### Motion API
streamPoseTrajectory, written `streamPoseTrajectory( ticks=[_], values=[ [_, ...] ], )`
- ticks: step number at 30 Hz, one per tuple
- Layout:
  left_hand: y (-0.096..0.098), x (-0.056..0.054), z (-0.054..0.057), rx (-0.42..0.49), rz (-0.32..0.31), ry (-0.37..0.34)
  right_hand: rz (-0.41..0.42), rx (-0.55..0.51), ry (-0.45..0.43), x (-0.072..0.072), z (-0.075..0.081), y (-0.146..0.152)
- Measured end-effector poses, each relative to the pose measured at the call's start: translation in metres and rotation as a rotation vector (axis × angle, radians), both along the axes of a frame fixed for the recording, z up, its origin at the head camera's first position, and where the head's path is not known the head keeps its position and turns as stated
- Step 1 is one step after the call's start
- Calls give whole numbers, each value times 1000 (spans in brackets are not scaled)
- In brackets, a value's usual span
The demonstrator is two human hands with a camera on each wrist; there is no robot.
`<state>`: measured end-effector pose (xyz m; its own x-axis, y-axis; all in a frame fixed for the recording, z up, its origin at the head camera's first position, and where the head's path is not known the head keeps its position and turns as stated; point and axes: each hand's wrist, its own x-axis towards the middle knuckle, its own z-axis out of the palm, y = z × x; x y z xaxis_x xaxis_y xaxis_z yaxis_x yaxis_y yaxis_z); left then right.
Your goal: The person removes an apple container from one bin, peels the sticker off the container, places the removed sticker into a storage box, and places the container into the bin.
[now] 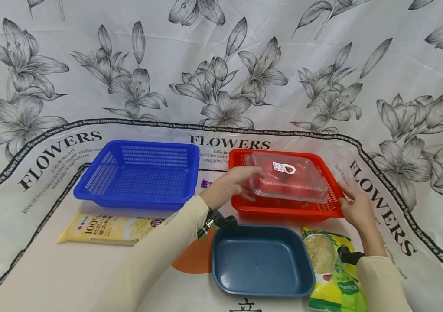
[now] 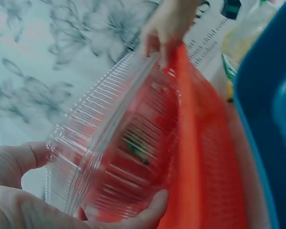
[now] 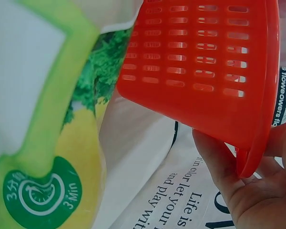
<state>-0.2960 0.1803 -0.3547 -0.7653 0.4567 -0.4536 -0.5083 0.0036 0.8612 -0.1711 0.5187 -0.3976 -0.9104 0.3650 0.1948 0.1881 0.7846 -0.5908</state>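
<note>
A clear plastic clamshell box (image 1: 293, 173) with a white fruit label sits tilted in the red basket (image 1: 280, 213). My left hand (image 1: 229, 186) holds the box by its left end. In the left wrist view, the thumb (image 2: 155, 205) lies on one side of the clear box (image 2: 119, 129) and fingers on the other. Red shows through the plastic, with a small green patch inside. My right hand (image 1: 358, 208) grips the basket's right rim. Seen from the right wrist, its fingers and thumb close round the corner of the red basket (image 3: 190, 62).
A blue basket (image 1: 139, 203) stands at the left, with a yellow pasta packet (image 1: 108, 227) before it. In front of the red basket is a dark blue tub (image 1: 260, 264). A green-and-yellow bag (image 1: 340, 277) lies beside it, and a small purple item (image 1: 206, 183) lies between the baskets.
</note>
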Motion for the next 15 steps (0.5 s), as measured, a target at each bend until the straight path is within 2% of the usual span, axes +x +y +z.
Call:
streamPoseTrajectory(
  ticks=[4,7,11,15],
  values=[
    [-24,1,25,25,-12,18,-6,20,2,-1,-2,-2],
    [-50,6,45,55,-25,18,-15,37,-10,-3,-1,-2],
    [-96,20,66,74,-27,33,-8,65,-13,-5,-2,-2],
    [-150,40,74,72,-43,84,2,90,-12,-5,-2,-1]
  ],
)
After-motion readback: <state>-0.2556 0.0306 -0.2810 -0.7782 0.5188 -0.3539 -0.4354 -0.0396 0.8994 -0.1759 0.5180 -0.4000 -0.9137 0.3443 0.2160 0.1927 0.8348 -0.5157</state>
